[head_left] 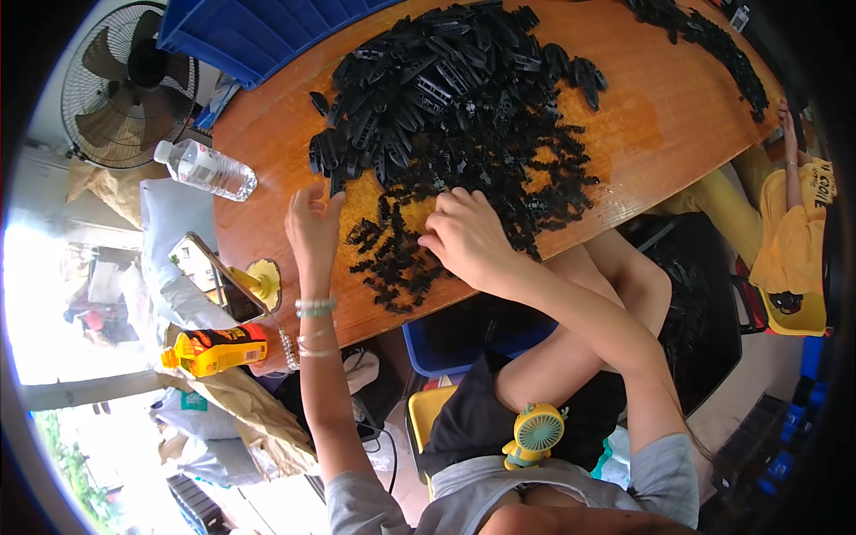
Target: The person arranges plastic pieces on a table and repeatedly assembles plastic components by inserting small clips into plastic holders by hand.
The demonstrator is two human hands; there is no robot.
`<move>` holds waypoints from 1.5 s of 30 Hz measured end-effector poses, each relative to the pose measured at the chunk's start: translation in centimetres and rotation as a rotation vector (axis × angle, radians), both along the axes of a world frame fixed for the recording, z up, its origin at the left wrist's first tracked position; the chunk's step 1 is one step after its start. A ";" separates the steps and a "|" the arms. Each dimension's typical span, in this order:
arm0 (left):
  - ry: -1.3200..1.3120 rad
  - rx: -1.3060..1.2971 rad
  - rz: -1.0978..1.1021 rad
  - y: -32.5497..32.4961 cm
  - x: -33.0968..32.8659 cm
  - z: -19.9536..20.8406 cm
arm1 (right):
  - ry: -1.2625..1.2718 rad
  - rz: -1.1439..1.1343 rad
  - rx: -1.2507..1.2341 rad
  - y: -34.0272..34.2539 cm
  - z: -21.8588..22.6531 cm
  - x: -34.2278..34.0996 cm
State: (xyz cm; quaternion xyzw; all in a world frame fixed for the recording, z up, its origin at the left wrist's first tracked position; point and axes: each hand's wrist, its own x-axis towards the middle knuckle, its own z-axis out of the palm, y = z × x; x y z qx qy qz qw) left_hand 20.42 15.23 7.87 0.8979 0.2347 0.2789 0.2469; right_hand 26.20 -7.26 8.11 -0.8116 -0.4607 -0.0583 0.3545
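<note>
Nearest the wearer, a small teal and yellow handheld fan (536, 434) hangs at the chest, above bare knees tucked under the desk (267, 143). Both forearms rise from the lower edge to the near rim of this rounded wooden desk.

The small black plastic parts (397, 254) lie loose on the wood at the desk's near edge, between and just ahead of the two hands. They are matt black, short and spiky-looking, tangled in a thin scatter that thickens farther out.

The left hand (312, 227) stands edge-on with the wrist bent, fingers lifted and slightly spread; the grip is released, with the fingertips near the edge of the heap. Pale bead bracelets (315, 307) circle the wrist. The right hand (465, 236) lies palm down on the scatter, knuckles up and fingers curled into the parts; whether its grip has closed on a piece cannot be told.

To the left sit a phone on a yellow stand (254, 283), an orange drink bottle (214, 349) and a clear water bottle (205, 169). Beyond the hands rises the large heap of longer black plastic pieces (455, 80), then a blue crate (259, 31) and a floor fan (125, 80). At far right another person in yellow (794, 241) sits by the desk.
</note>
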 end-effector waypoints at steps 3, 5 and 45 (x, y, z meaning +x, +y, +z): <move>0.083 0.068 0.033 0.7 0.6 0.1 | -0.055 -0.030 -0.224 1.4 -0.3 0.2; 0.115 0.054 0.030 0.5 -0.1 0.1 | -0.114 -0.072 -0.020 1.1 -0.5 0.0; -0.143 -1.125 -0.266 -15.7 -8.1 4.6 | -0.089 0.116 0.364 -6.5 2.8 -2.8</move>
